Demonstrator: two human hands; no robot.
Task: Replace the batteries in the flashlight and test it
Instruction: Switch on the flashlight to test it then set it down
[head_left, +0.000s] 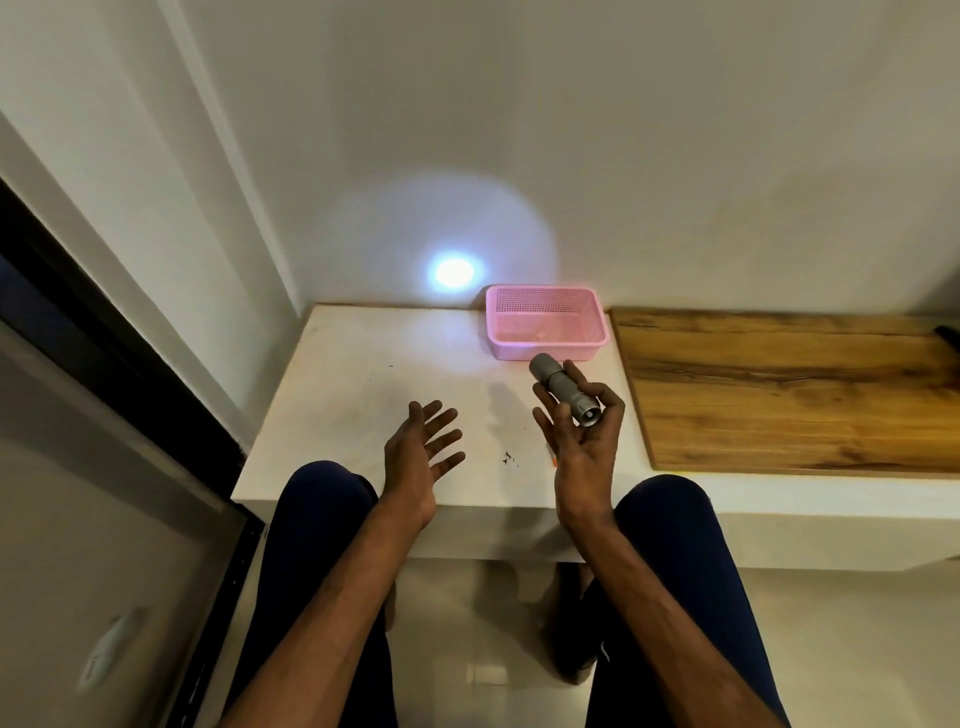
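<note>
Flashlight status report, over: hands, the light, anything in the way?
Left hand open, empty, above table. Right hand grips flashlight, lit, bright spot on wall. Pink basket beyond it, apart; nothing blocking beam.

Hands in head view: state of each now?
Left hand: open, fingers spread, empty.
Right hand: closed around the flashlight.

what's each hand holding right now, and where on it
The right hand grips the flashlight around its rear half, near the end facing the camera; the left hand holds nothing.
</note>
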